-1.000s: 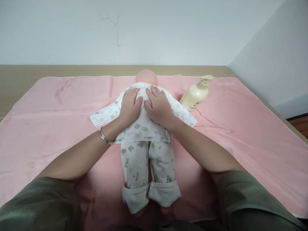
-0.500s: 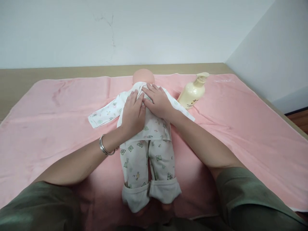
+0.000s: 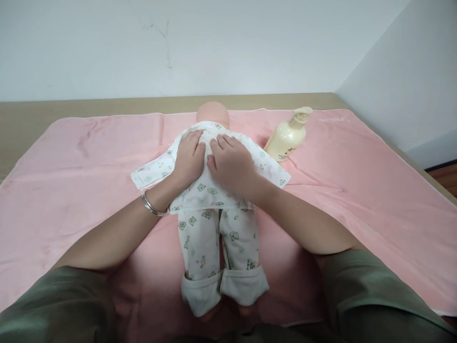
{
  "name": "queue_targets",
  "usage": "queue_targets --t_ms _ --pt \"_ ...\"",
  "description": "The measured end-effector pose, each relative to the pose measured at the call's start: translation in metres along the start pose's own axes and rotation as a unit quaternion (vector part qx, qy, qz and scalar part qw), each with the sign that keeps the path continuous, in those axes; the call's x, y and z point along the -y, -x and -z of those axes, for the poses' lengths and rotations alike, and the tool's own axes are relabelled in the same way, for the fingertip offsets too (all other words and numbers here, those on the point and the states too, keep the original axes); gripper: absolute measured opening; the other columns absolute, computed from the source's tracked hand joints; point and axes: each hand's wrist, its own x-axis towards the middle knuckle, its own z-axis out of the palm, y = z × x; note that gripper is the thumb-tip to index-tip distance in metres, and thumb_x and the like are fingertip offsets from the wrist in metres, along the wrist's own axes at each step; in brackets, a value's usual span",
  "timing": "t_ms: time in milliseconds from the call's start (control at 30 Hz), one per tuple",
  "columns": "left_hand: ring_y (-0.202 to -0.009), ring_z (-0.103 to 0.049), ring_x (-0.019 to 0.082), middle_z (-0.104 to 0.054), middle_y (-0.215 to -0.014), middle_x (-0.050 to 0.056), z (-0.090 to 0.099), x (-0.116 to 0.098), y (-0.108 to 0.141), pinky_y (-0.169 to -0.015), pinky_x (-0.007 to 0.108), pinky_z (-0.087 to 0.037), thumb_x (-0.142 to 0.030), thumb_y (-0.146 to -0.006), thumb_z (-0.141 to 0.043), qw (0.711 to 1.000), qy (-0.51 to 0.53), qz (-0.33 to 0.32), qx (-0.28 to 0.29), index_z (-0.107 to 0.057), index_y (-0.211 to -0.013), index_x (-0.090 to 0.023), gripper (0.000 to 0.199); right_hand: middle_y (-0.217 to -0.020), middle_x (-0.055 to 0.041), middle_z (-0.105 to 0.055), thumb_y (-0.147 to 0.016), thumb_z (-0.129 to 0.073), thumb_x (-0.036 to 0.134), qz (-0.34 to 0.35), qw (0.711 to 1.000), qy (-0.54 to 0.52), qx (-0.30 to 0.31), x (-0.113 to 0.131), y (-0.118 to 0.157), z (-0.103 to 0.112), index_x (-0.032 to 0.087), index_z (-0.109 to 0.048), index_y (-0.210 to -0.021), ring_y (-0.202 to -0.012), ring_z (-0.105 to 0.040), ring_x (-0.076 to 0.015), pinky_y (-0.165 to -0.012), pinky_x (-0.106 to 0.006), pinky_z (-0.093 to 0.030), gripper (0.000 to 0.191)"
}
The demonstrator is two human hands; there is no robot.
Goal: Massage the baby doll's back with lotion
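A baby doll (image 3: 213, 113) lies with its head toward the wall; no face shows. It wears a white long-sleeved top (image 3: 207, 191) with small green prints and matching trousers (image 3: 202, 245) with rolled-up cuffs. My left hand (image 3: 189, 157) rests flat on the left side of the top, fingers pointing toward the head. Beside it, my right hand (image 3: 231, 164) lies flat on the upper right of the top, fingers extended. A narrow gap separates the hands. Neither one grips anything. The doll's feet are mostly hidden below the cuffs.
A cream pump bottle (image 3: 287, 138) leans to the right, just beyond the doll's right-hand sleeve. Under everything spreads a pink blanket (image 3: 357, 190) on a wooden surface (image 3: 124, 105). White walls (image 3: 228, 47) stand behind and at the right.
My hands have drawn apart slightly; the left shifted left, and the right slid a little toward me. The top now lies smoother and wider at the shoulders and collar.
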Motion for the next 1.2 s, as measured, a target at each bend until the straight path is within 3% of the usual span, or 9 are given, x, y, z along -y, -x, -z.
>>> queue_targets --t_ms 167,300,500,633,733,867,1033,1200 --pt "-0.155 -0.033 0.034 -0.042 -0.16 0.022 -0.002 -0.018 0.022 -0.131 0.053 -0.021 -0.027 -0.097 -0.037 0.997 -0.071 -0.013 0.025 -0.048 -0.147 -0.003 0.057 -0.161 -0.0193 -0.042 -0.102 -0.036 0.033 -0.059 0.993 -0.09 0.046 -0.027 -0.021 -0.002 -0.001 -0.041 -0.153 -0.153 -0.036 -0.0327 -0.129 -0.05 -0.026 0.062" --pt "-0.158 -0.027 0.03 -0.038 -0.164 0.016 -0.004 -0.026 0.033 -0.132 0.054 -0.018 -0.024 -0.097 -0.036 0.997 -0.052 -0.041 0.043 -0.05 -0.148 -0.01 0.054 -0.161 -0.0194 -0.042 -0.102 -0.034 0.031 -0.06 0.994 -0.088 0.038 -0.031 -0.022 -0.003 0.0 -0.044 -0.151 -0.152 -0.037 -0.0332 -0.129 -0.052 -0.024 0.058" --pt "-0.161 -0.02 0.027 -0.033 -0.167 0.012 0.002 -0.016 0.006 -0.134 0.051 -0.01 -0.026 -0.099 -0.038 0.997 0.007 0.035 0.065 -0.052 -0.148 -0.013 0.052 -0.159 -0.0204 -0.045 -0.103 -0.033 0.03 -0.059 0.996 -0.056 0.032 -0.016 -0.012 -0.002 0.004 -0.044 -0.152 -0.15 -0.039 -0.0364 -0.126 -0.055 -0.028 0.057" --pt "-0.159 -0.027 0.025 -0.038 -0.165 0.013 0.002 -0.002 -0.006 -0.134 0.044 -0.014 -0.028 -0.1 -0.038 0.996 0.052 0.06 0.048 -0.054 -0.145 -0.01 0.051 -0.162 -0.0236 -0.039 -0.103 -0.034 0.029 -0.037 0.999 -0.021 0.014 0.009 0.007 -0.001 0.006 -0.044 -0.153 -0.153 -0.034 -0.0393 -0.125 -0.059 -0.027 0.055" --pt "-0.156 -0.032 0.023 -0.044 -0.162 0.011 0.0 0.004 -0.005 -0.134 0.043 -0.018 -0.028 -0.1 -0.038 0.996 0.067 0.045 0.025 -0.056 -0.143 -0.015 0.049 -0.163 -0.0221 -0.038 -0.103 -0.035 0.028 -0.025 0.999 -0.032 0.007 0.015 0.011 0.0 0.006 -0.045 -0.152 -0.154 -0.031 -0.0379 -0.127 -0.058 -0.025 0.055" --pt "-0.153 -0.038 0.027 -0.048 -0.158 0.014 -0.001 -0.001 0.006 -0.133 0.048 -0.021 -0.03 -0.098 -0.042 1.0 0.018 0.018 0.012 -0.058 -0.14 -0.014 0.048 -0.164 -0.0182 -0.038 -0.103 -0.035 0.029 -0.042 0.994 -0.089 0.036 -0.007 -0.007 -0.001 0.008 -0.044 -0.153 -0.156 -0.03 -0.0336 -0.128 -0.055 -0.023 0.055" --pt "-0.155 -0.033 0.032 -0.049 -0.157 0.012 -0.002 -0.013 0.027 -0.132 0.056 -0.02 -0.036 -0.098 -0.046 0.997 -0.012 -0.065 0.03 -0.061 -0.134 -0.02 0.043 -0.162 -0.0215 -0.039 -0.103 -0.036 0.037 -0.073 0.989 -0.126 0.032 -0.035 -0.024 -0.007 0.005 -0.041 -0.154 -0.155 -0.032 -0.0337 -0.127 -0.054 -0.025 0.06" --pt "-0.155 -0.032 0.033 -0.051 -0.155 0.01 -0.003 -0.011 0.028 -0.133 0.056 -0.019 -0.036 -0.097 -0.047 0.996 -0.01 -0.074 0.043 -0.062 -0.131 -0.021 0.041 -0.16 -0.0216 -0.043 -0.103 -0.035 0.035 -0.067 0.992 -0.102 0.018 -0.033 -0.022 -0.009 0.005 -0.044 -0.152 -0.152 -0.037 -0.034 -0.126 -0.052 -0.027 0.058"
